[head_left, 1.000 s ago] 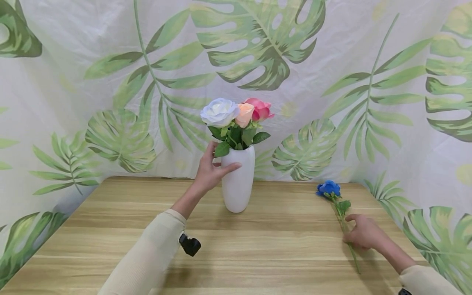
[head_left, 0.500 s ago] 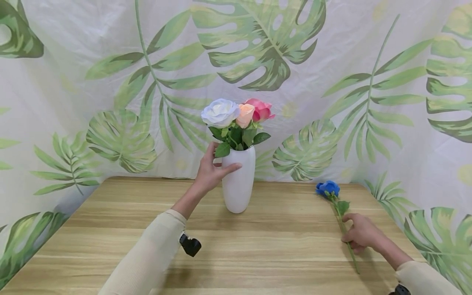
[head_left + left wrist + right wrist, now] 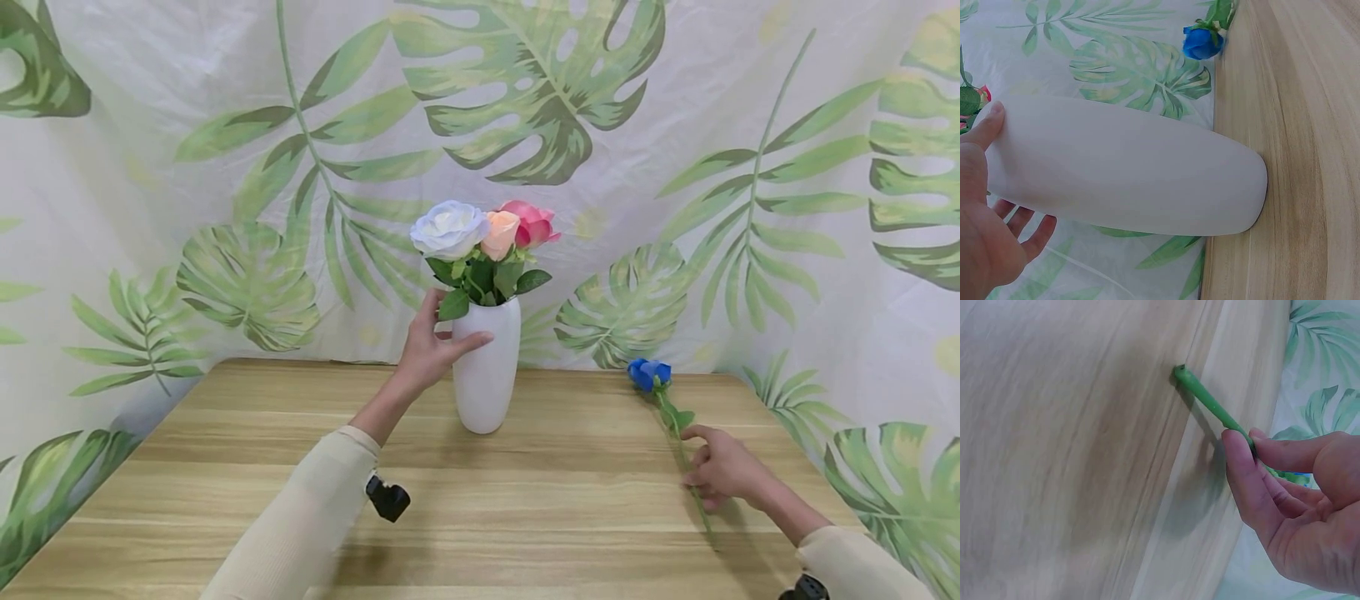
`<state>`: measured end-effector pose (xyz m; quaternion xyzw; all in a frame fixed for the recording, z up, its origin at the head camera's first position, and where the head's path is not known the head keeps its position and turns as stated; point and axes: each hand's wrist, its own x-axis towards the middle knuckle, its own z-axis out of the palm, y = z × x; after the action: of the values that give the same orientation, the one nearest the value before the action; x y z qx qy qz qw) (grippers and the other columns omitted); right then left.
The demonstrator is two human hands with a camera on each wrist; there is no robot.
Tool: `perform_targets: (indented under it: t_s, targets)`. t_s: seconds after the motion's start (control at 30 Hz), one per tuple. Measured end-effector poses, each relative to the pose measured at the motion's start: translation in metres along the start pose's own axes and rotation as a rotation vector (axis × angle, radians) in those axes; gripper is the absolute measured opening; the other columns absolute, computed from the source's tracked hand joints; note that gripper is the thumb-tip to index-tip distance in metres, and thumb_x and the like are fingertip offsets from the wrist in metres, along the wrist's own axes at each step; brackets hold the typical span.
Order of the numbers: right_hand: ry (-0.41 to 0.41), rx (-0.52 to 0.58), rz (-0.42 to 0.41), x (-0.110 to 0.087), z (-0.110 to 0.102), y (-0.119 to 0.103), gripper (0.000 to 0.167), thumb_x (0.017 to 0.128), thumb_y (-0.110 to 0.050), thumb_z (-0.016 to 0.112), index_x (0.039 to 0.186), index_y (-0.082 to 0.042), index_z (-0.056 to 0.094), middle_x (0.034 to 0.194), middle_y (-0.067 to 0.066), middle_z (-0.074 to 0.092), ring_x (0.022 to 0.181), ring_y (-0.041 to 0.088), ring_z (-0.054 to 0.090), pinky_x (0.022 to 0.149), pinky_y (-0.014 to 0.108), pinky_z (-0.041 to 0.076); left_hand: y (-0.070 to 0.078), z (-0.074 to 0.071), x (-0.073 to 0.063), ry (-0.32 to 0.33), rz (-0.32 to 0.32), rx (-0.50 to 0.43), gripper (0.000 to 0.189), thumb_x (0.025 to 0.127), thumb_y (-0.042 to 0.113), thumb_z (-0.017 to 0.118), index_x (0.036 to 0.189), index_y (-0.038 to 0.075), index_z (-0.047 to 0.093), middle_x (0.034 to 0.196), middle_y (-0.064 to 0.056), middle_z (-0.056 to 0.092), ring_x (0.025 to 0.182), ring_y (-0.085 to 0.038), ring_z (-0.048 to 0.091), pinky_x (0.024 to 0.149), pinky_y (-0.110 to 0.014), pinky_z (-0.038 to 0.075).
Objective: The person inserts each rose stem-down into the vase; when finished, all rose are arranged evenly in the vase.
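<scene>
A tall white vase (image 3: pixel 491 375) stands upright toward the back of the table, bearing a pale blue-white rose (image 3: pixel 448 230), a peach rose (image 3: pixel 499 237) and a pink rose (image 3: pixel 535 223). My left hand (image 3: pixel 423 354) holds the vase near its rim from the left, thumb across the front; in the left wrist view the vase wall (image 3: pixel 1129 169) fills the middle. At the right, my right hand (image 3: pixel 731 471) pinches a blue rose (image 3: pixel 649 375) by its stem, bloom pointing away from me. The right wrist view shows the stem's cut end (image 3: pixel 1204 394) close over the wood, between thumb and fingers.
The wooden table (image 3: pixel 570 500) ends at a back edge just behind the vase. Beyond it hangs a white cloth (image 3: pixel 360 50) with green leaf prints. A small black camera (image 3: pixel 387 498) is strapped at the left sleeve.
My right hand has moved slightly left with the blue rose, and its bloom has swung left and a little farther back. My left hand and the vase have stayed put.
</scene>
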<state>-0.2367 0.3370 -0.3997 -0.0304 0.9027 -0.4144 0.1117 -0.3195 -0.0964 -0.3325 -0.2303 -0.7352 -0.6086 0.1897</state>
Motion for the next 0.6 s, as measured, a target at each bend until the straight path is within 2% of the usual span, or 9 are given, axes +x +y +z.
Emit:
perform_targets:
  t_s: [0.3, 0.43, 0.6]
  targets:
    - [-0.003, 0.039, -0.08, 0.002, 0.009, -0.012, 0.069, 0.084, 0.016, 0.065, 0.146, 0.014, 0.036, 0.088, 0.015, 0.056, 0.072, 0.027, 0.067, 0.052, 0.045, 0.061, 0.001, -0.001, 0.0, 0.003, 0.01, 0.004, 0.075, 0.084, 0.006, 0.087, 0.146, 0.004, 0.044, 0.14, -0.015, 0.055, 0.125, -0.031, 0.056, 0.097, -0.055, 0.055]
    - [-0.008, 0.079, -0.093, 0.003, 0.012, -0.019, 0.07, 0.085, 0.016, 0.061, 0.148, 0.013, 0.033, 0.091, 0.016, 0.055, 0.079, 0.029, 0.068, 0.052, 0.046, 0.061, 0.001, -0.001, 0.001, 0.001, 0.009, 0.002, 0.076, 0.084, 0.006, 0.087, 0.146, 0.004, 0.043, 0.14, -0.014, 0.055, 0.125, -0.031, 0.056, 0.098, -0.056, 0.054]
    - [0.025, 0.115, -0.106, 0.005, 0.016, -0.025, 0.07, 0.086, 0.016, 0.06, 0.15, 0.012, 0.032, 0.096, 0.02, 0.056, 0.081, 0.029, 0.069, 0.053, 0.046, 0.061, 0.0, 0.0, 0.0, -0.002, 0.001, 0.003, 0.076, 0.084, 0.006, 0.087, 0.146, 0.004, 0.043, 0.14, -0.014, 0.055, 0.125, -0.031, 0.056, 0.098, -0.056, 0.055]
